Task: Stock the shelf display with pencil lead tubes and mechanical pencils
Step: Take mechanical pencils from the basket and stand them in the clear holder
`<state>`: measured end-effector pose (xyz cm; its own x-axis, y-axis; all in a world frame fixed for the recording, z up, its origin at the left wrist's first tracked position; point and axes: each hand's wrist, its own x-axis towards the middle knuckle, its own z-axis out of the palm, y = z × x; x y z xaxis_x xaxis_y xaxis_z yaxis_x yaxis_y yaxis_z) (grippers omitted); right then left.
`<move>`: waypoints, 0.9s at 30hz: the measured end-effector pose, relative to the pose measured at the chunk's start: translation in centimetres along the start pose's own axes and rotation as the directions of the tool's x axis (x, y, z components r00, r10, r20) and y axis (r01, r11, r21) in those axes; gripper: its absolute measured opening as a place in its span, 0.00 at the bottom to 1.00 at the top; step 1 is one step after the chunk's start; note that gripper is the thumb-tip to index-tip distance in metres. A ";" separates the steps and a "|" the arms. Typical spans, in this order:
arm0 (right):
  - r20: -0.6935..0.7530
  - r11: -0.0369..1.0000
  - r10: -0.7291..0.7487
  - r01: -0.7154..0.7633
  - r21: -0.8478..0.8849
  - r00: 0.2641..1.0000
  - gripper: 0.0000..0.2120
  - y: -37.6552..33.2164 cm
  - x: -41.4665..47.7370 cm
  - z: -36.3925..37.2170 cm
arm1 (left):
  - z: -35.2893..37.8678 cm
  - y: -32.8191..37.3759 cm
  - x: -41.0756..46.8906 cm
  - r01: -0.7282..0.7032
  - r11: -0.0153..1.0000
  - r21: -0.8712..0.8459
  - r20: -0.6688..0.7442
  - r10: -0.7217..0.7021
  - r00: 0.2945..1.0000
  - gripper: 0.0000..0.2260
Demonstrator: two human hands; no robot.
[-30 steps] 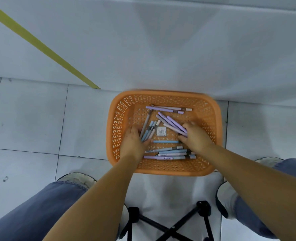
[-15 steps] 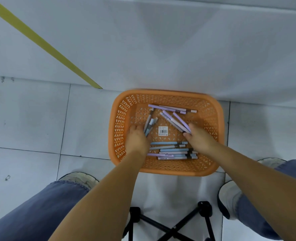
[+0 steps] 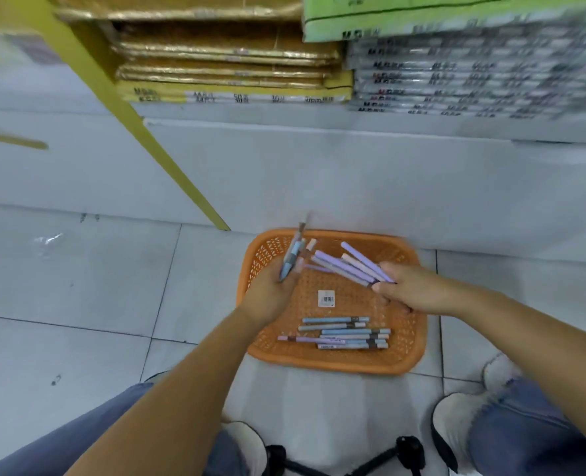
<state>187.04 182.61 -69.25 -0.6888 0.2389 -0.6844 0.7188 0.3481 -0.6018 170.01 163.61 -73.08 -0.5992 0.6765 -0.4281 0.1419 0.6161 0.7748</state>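
Observation:
An orange plastic basket (image 3: 408,345) sits on the tiled floor between my feet. My left hand (image 3: 272,293) grips a small bunch of blue mechanical pencils (image 3: 293,257), raised above the basket's left rim with tips pointing up. My right hand (image 3: 410,290) holds a fan of purple mechanical pencils (image 3: 348,266) above the basket's right half. Several more blue and purple pencils (image 3: 345,333) lie flat in the basket's near part, beside a white barcode sticker (image 3: 326,298).
A white shelf base (image 3: 319,173) with a yellow upright (image 3: 140,132) stands behind the basket. Stacks of gold packs (image 3: 223,60) and grey wrapped packs (image 3: 473,77) fill the lowest shelf. A black stool frame (image 3: 405,455) sits beneath me, my shoes on either side.
Both hands have lifted out of the basket, each carrying a bunch of pencils. My head has tilted up, bringing the lowest shelf and its stacked packs into view.

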 end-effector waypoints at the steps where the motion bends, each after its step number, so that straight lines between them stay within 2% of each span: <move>1: 0.008 0.998 -0.018 0.018 -0.053 1.000 0.07 -0.8 -1.2 -0.7 | -0.6 1.6 -0.5 -0.071 0.997 -0.008 -0.033 0.071 0.997 0.12; 4: 0.036 0.973 -0.072 0.078 -0.217 0.997 0.08 -3.3 -4.6 -2.7 | -2.4 6.7 -2.4 -0.252 0.962 0.105 -0.124 0.264 0.956 0.14; 7: 0.021 0.921 -0.152 0.150 -0.359 0.988 0.09 -6.3 -8.0 -4.9 | -4.2 12.2 -4.6 -0.441 0.889 0.120 0.004 0.444 0.896 0.14; 10: -0.005 0.896 -0.241 0.220 -0.387 0.971 0.12 -9.7 -11.3 -7.3 | -5.7 16.7 -6.9 -0.468 0.870 0.153 0.217 0.433 0.875 0.14; 13: -0.040 0.870 -0.315 0.272 -0.412 0.948 0.09 -12.4 -14.4 -9.6 | -6.9 20.0 -8.7 -0.526 0.830 0.186 0.262 0.474 0.840 0.08; 17: -0.121 0.841 -0.423 0.340 -0.420 0.898 0.07 -15.0 -17.2 -12.5 | -8.4 23.6 -10.3 -0.499 0.864 0.070 0.316 0.456 0.832 0.10; 20: -0.221 0.846 -0.493 0.404 -0.348 0.842 0.03 -15.9 -18.2 -13.8 | -8.8 24.7 -10.6 -0.505 0.861 0.066 0.274 0.471 0.838 0.11; 23: -0.345 0.853 -0.516 0.507 -0.123 0.784 0.09 -16.0 -18.4 -14.0 | -8.6 24.2 -10.4 -0.505 0.863 -0.006 0.158 0.500 0.852 0.08; 27: -0.533 0.731 -0.481 0.654 0.193 0.696 0.10 -16.4 -17.9 -13.8 | -8.2 23.9 -10.1 -0.486 0.849 -0.206 0.012 0.499 0.866 0.07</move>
<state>186.21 185.14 -41.45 -0.8759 0.4815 0.0325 0.0936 0.2357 -0.9673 173.00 168.26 -46.43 -0.4389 0.8985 0.0101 0.2499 0.1112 0.9619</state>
